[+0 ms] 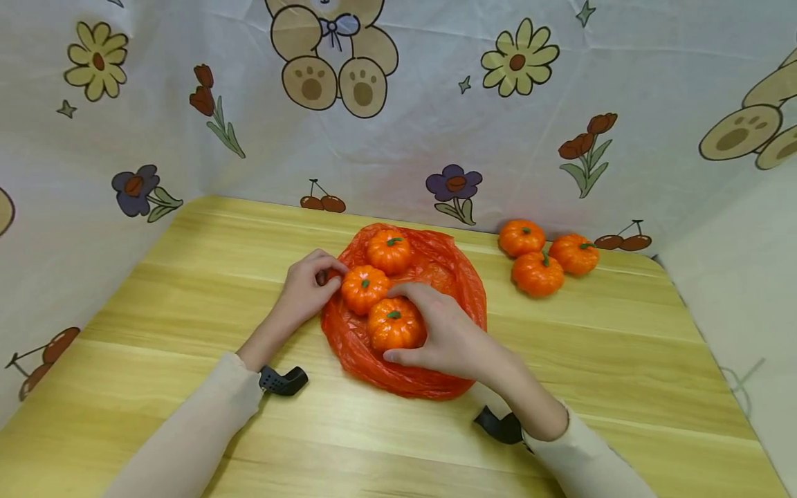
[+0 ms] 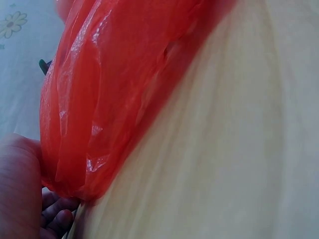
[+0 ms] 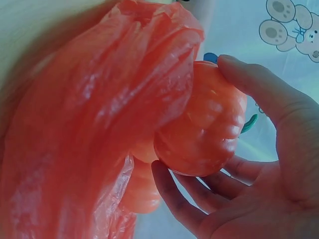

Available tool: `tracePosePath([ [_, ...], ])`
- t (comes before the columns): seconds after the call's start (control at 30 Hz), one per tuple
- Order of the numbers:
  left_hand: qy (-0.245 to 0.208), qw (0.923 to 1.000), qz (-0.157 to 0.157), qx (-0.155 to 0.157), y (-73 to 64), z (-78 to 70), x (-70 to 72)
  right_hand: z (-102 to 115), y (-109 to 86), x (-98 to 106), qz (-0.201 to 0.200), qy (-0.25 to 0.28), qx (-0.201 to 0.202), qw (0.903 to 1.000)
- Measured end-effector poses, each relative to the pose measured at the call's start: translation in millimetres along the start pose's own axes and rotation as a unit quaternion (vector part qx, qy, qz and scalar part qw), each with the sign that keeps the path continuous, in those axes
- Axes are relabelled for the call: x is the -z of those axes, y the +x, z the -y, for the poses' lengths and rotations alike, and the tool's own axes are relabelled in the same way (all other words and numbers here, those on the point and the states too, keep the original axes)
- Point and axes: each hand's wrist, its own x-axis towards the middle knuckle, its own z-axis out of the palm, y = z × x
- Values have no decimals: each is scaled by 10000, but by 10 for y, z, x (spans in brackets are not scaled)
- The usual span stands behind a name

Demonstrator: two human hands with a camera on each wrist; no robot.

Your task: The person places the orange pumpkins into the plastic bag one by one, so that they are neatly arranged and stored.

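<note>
An opened red plastic bag (image 1: 467,277) lies on the table with three small orange pumpkins inside its rim. My right hand (image 1: 445,339) holds the front pumpkin (image 1: 394,332), thumb on the near side and fingers on the far side. In the right wrist view, that pumpkin (image 3: 204,119) sits between thumb and fingers beside the bag's edge. My left hand (image 1: 308,287) pinches the bag's left rim, close to the middle pumpkin (image 1: 358,294). Behind these sits the back pumpkin (image 1: 386,256). Red plastic (image 2: 109,99) fills much of the left wrist view, gripped at its lower end.
Three more small pumpkins (image 1: 538,274) stand clustered at the table's back right. The wooden table (image 1: 349,443) meets a patterned cloth (image 1: 398,152) along its back edge. Dark wrist-worn cameras (image 1: 283,380) stick out near both sleeves.
</note>
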Motion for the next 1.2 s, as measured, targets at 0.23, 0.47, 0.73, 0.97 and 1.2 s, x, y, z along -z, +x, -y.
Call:
tracePosePath([
  [0.23,-44,10000,-1,41,-7,-12,2,5,-2,-37,36,-105,51,9999],
  [0.47,-19,10000,9,29,-8,-6,17,-7,0,-106,192,-112,40,9997],
  [0.73,40,10000,2,3,-6,-20,12,-37,6,-162,255,-111,-2,9996],
  [0.97,33,10000,19,80,-1,-21,11,-46,11,-165,245,-150,21,9996],
  [1.2,32,9999,27,110,-16,-27,21,-39,7,-87,76,-142,71,9998],
])
